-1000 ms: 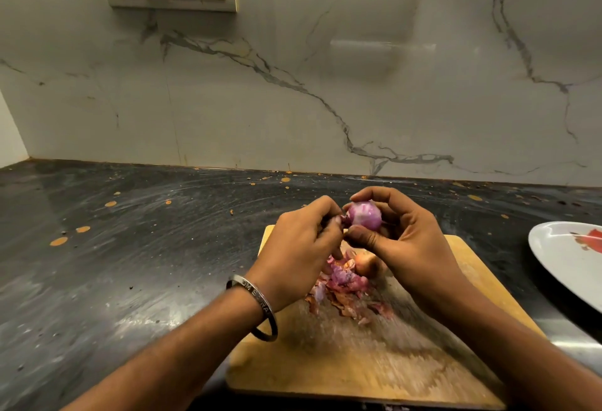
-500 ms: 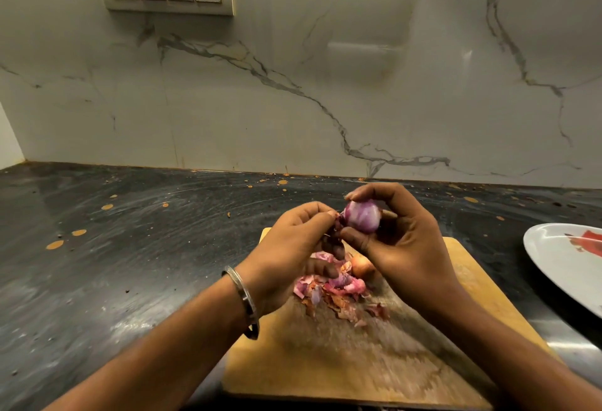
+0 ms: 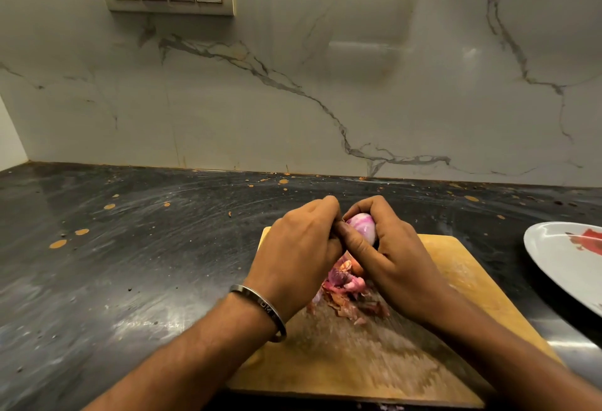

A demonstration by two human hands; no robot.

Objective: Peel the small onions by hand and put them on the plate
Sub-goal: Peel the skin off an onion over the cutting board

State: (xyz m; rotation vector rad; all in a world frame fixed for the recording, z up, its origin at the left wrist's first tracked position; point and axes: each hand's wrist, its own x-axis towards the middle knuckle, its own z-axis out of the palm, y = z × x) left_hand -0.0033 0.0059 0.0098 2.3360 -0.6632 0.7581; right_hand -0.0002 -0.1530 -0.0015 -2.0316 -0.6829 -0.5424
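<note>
A small onion (image 3: 361, 227) was held up just above the far edge of the wooden cutting board (image 3: 456, 283), slightly right of the frame's centre, and the peeling step was judged to be in hand and near its end, since the exposed surface was glossy and purple-white with no dry skin to be seen on the visible side. The right hand (image 3: 391, 254) was curled around the onion, its thumb laid across the near face and its fingers arched over the top. The left hand (image 3: 301, 247) was pressed up against it with fingers bent inward at the onion's left end, apparently pinching at a remnant of skin, though the pinch point itself was hidden behind the knuckles. A metal bangle (image 3: 260, 309) was worn on the left wrist. Beneath the hands, a heap of torn pink and brown onion skins (image 3: 345, 293) was left on the board, and whether another onion lay within the heap could not be told. The next move was judged to call for the last scrap to be pulled free and the bulb carried rightward to the white plate (image 3: 553, 257), at the right edge of the frame on the dark bench (image 3: 130, 264), well apart from the hands. Only a red printed mark was seen on the plate's visible part; no peeled onions were seen there, the rest being cut off by the frame.
</note>
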